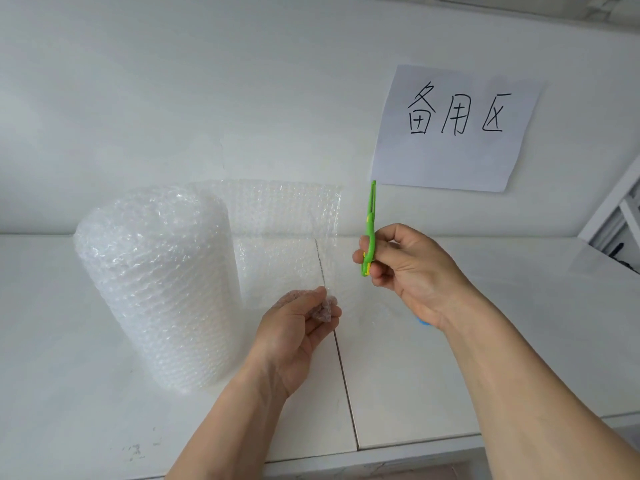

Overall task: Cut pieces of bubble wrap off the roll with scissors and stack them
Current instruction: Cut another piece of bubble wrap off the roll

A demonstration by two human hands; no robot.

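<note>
The roll of bubble wrap (157, 289) stands upright on the white table (519, 341) and blocks the left-middle; its loose sheet (287, 237) hangs out to the right of the roll, held up by the left hand (298, 327); right of the sheet the right hand (405, 268) holds green scissors (370, 230) upright; in front of the roll and far right of it the tabletop lies bare.

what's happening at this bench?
A person is prepping a cut of bubble wrap. The left hand pinches the bottom corner of the loose sheet pulled off the upright roll. The right hand holds green scissors, blades closed and pointing up, beside the sheet's edge. No cut pieces visible yet.
</note>
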